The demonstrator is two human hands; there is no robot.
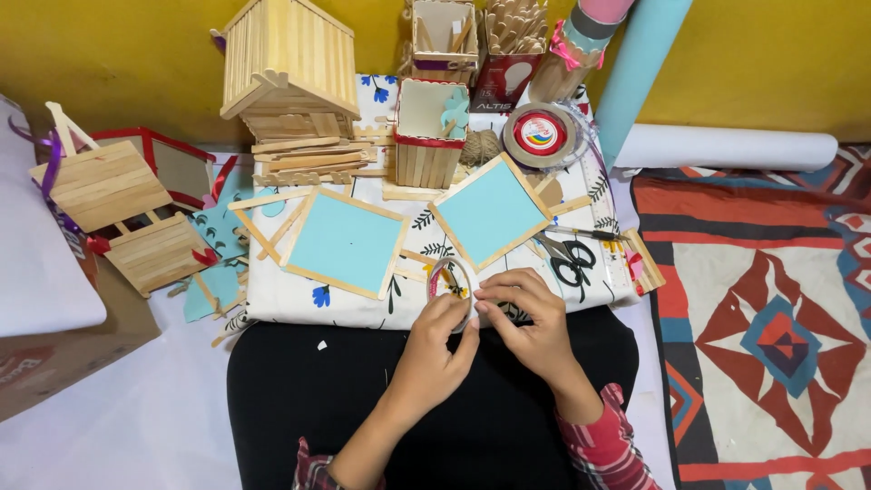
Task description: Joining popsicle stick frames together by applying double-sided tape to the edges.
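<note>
Both hands are working on a clear tape roll (451, 283), held upright right at the near edge of the low table (272, 304) with the floral cloth. The left hand (434, 352) has its fingers curled around the roll from below and the side, gripping it, and the right hand (529, 313) has its fingertips pinched together at the roll's edge, closed on what looks like the tape end, though it's too small to be sure. Just behind the roll are two light blue square panels framed in craft sticks, one on the left (345, 241) and one on the right (491, 210), lying flat on the cloth. Black-handled scissors (568, 254) lie just right of the hands, near the table's right edge. Further back there's a craft-stick house (288, 68), a square stick-walled box with a red rim (429, 132), a ball of twine (481, 145) and a bigger tape roll with a red centre (540, 133). Off to the left sit a couple more stick-built pieces (122, 213), and a patterned rug (762, 318) covers the floor on the right
</note>
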